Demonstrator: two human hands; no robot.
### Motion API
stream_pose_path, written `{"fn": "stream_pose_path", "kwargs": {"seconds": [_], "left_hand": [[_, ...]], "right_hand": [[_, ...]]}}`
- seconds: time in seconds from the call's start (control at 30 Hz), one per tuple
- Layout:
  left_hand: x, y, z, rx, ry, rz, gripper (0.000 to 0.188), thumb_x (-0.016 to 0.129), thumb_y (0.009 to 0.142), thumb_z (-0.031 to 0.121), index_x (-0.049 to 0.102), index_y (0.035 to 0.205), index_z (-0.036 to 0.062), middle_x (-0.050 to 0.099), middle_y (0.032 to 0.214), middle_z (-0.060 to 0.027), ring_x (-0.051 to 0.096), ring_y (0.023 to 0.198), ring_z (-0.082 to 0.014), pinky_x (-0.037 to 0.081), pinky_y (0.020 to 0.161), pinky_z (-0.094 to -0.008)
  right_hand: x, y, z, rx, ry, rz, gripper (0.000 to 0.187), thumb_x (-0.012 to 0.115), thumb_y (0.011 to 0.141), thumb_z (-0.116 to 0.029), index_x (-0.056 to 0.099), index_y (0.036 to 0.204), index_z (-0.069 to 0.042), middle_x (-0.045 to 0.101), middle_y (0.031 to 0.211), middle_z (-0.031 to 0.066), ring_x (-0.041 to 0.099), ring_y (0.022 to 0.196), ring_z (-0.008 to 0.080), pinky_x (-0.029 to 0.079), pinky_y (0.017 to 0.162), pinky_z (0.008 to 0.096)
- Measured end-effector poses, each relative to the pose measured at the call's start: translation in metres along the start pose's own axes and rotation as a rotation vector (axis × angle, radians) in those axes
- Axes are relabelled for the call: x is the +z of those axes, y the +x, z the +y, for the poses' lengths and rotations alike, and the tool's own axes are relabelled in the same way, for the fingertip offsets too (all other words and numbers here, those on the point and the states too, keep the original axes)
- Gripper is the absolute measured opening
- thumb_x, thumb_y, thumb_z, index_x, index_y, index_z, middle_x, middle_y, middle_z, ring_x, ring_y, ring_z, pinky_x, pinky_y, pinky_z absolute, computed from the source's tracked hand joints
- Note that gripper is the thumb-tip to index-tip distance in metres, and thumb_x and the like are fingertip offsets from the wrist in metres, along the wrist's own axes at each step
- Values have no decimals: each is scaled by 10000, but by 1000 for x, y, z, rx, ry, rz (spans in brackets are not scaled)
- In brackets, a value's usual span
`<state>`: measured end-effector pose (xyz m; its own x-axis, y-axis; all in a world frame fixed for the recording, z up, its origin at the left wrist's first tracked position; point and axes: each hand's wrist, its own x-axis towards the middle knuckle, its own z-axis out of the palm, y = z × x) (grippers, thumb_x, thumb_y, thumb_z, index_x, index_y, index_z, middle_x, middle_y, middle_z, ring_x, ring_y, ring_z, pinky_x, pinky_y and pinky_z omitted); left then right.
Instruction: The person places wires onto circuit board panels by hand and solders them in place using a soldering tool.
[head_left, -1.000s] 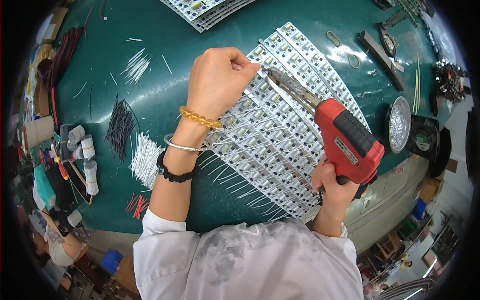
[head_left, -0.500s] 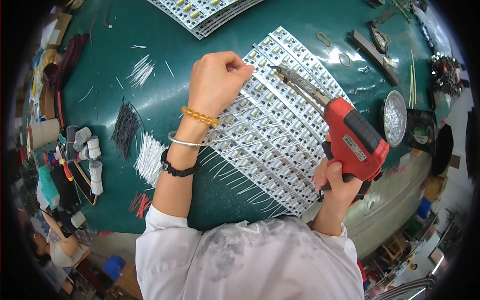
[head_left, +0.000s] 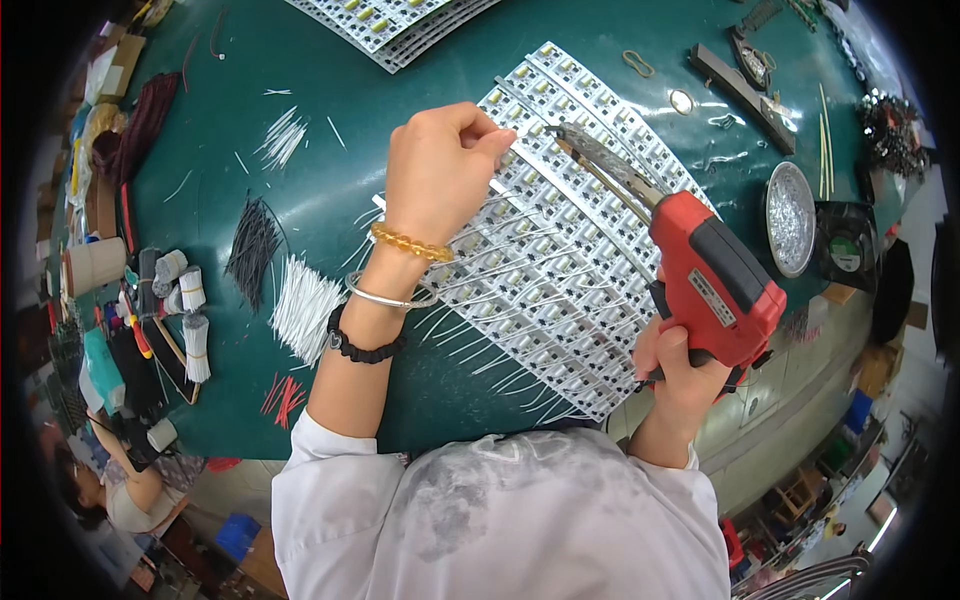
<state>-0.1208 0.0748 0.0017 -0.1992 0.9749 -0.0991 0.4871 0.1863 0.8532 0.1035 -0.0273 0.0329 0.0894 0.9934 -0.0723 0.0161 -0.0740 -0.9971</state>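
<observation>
Right hand [head_left: 682, 372]: fingers wrapped round red gun-shaped tool [head_left: 718, 282]. Left hand [head_left: 436, 172]: fingers pinched, contents unclear. Open worktop [head_left: 462, 80] beyond circuit boards' [head_left: 550, 285] far edge.

board stack [head_left: 375, 25] cropped, left fingers [head_left: 473, 118] partly hidden

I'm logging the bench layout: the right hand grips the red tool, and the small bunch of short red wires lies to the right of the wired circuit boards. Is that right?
Not quite: the short red wires lie to the left of the wired circuit boards, as the head view shows. The right hand does grip the red tool.
</observation>
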Motion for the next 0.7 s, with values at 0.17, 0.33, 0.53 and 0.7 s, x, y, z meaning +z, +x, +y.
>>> {"fn": "stream_pose_path", "kwargs": {"seconds": [0.17, 0.33, 0.53, 0.7], "left_hand": [[8, 0, -6, -18, 26, 26, 159, 669, 772, 133, 641, 740, -21, 585, 573, -13, 484, 497, -43, 386, 461, -197], [9, -1, -5, -22, 39, 46, 191, 690, 754, 152, 634, 739, -30, 582, 580, -11, 487, 517, -49, 385, 484, -205], [10, -2, -6, -6, 53, 52, 176, 682, 754, 143, 630, 732, -24, 586, 575, -19, 500, 514, -52, 396, 486, -210], [14, -3, -7, 26, 73, 95, 173, 680, 749, 149, 627, 724, -14, 590, 572, -27, 511, 505, -65, 402, 484, -220]], "right_hand": [[-6, 5, 6, 117, 50, -34, 377, 605, 777, 9, 439, 1112, 57, 540, 697, 70, 487, 475, 96, 392, 409, 226], [-2, 9, 4, 218, 75, -22, 361, 595, 779, 8, 442, 1103, 58, 538, 674, 64, 490, 478, 102, 396, 415, 230], [-2, 9, 10, 205, 75, -28, 401, 612, 778, -1, 441, 1136, 59, 543, 683, 64, 494, 481, 106, 405, 418, 234], [6, 11, 10, 153, 9, -1, 368, 605, 817, -129, 466, 1089, 76, 508, 592, 67, 462, 415, 119, 381, 389, 242]]}}
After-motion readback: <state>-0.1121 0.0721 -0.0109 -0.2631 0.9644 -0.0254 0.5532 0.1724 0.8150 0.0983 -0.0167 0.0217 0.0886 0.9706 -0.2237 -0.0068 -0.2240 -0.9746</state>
